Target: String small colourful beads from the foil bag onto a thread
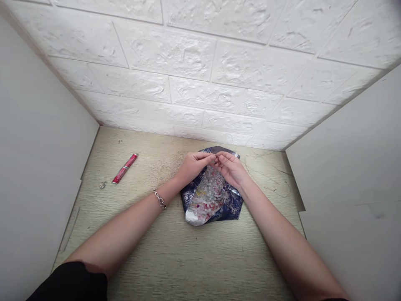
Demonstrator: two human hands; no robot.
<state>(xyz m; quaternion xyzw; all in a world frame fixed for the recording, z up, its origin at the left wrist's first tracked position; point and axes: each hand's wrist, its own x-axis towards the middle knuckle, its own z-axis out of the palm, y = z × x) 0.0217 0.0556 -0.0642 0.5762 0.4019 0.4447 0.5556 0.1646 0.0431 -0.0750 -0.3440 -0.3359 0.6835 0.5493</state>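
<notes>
My left hand (194, 164) and my right hand (232, 168) meet at the fingertips, both closed in a pinch. Whatever they pinch is too small to make out. Just below them lies a clear plastic bag of small beads (206, 196), mostly white and pink with some yellow and red. Under it is a dark blue patterned sheet or pouch (231, 210), silvery in its design. A thin thread (266, 171) loops over the table to the right of my right hand; its near end is hidden.
On the table (150, 251), a red tube-like stick (125, 168) lies at the left. Small metal pieces (103, 184) sit beside it, and a tiny one (120, 141) farther back. A white brick-pattern wall (188, 92) closes the back; pale panels (40, 125) stand at both sides.
</notes>
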